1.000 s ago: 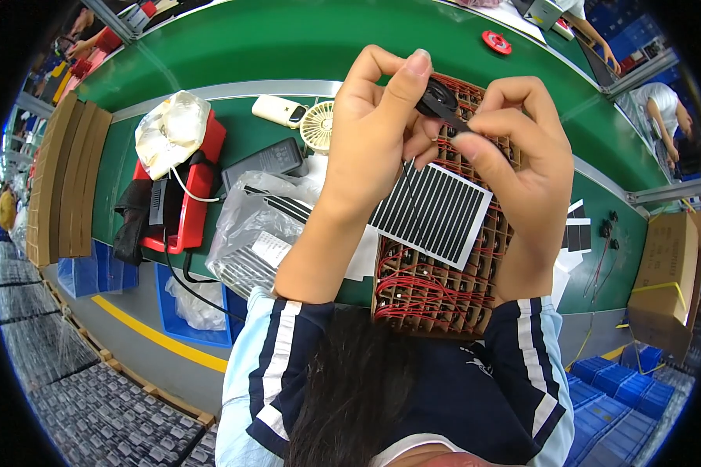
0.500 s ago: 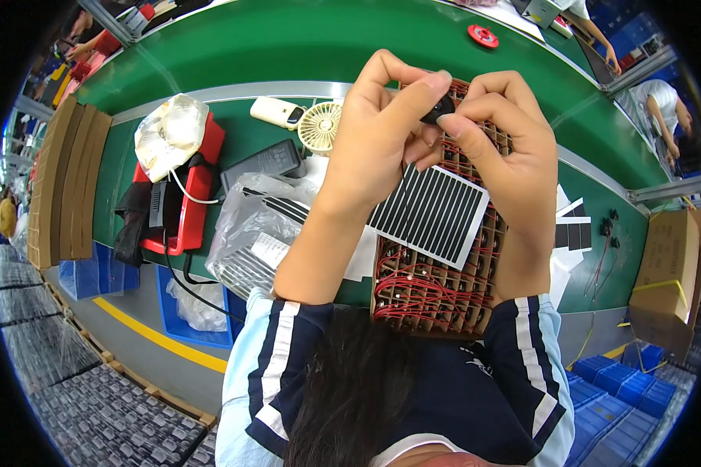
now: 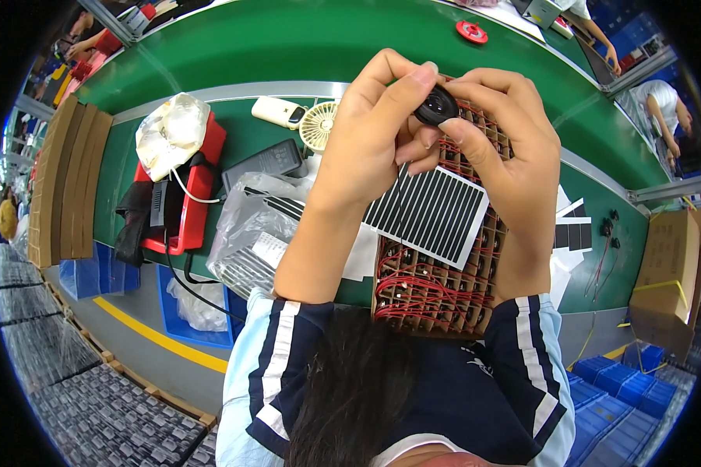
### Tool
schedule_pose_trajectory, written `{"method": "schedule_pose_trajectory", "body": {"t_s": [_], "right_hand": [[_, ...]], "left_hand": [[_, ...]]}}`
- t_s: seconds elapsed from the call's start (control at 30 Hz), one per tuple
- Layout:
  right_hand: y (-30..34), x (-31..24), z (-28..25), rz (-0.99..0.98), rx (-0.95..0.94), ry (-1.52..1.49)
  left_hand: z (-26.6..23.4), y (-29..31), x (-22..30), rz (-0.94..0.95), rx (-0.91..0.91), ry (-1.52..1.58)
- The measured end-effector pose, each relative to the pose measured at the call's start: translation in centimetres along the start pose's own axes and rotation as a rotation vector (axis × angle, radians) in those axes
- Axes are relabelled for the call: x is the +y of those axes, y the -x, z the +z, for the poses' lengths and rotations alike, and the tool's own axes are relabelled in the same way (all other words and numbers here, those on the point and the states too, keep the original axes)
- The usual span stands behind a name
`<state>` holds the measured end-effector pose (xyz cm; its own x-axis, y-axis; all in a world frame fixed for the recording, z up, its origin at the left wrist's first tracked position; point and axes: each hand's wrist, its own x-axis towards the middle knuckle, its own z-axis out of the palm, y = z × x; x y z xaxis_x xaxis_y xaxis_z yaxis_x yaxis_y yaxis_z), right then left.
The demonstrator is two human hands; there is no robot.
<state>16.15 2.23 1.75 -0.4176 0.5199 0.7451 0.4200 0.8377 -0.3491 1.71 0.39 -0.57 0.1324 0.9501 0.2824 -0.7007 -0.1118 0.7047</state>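
Note:
A small round black speaker (image 3: 437,106) is pinched between my two hands, its circular face turned up into view. My left hand (image 3: 385,117) grips its left edge with thumb and fingers, while my right hand (image 3: 506,128) holds the opposite edge. Beneath the hands lies a white sheet with black adhesive strips (image 3: 432,214). That sheet rests on a divided cardboard box (image 3: 436,292), whose cells hold dark round parts with red wires. Part of the box is hidden by my hands and forearms.
Left on the green table are a cream handheld fan (image 3: 318,127), a black power adapter (image 3: 265,162), a clear plastic bag (image 3: 249,226) and a red bin (image 3: 206,183). Loose wired parts (image 3: 611,226) lie right. Beyond, a red round part (image 3: 472,32) sits on the green conveyor.
The speaker has been tilted, so its round face now shows more fully. My right fingers have shifted around its rim. The red part on the conveyor has moved left.

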Motion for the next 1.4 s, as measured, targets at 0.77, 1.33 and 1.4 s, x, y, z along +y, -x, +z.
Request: {"method": "schedule_pose_trajectory", "body": {"t_s": [0.77,1.33,1.4], "right_hand": [[0.3,-0.5,0.3,0.254,-0.055,-0.433],[0.1,-1.1,0.3,0.025,0.071,0.141],[0.0,-0.9,0.3,0.080,0.106,0.021]], "left_hand": [[-0.3,0.4,0.6,0.084,0.032,-0.174],[0.3,0.4,0.1,0.144,-0.003,-0.188],[0.1,0.2,0.2,0.173,0.013,-0.130]]}}
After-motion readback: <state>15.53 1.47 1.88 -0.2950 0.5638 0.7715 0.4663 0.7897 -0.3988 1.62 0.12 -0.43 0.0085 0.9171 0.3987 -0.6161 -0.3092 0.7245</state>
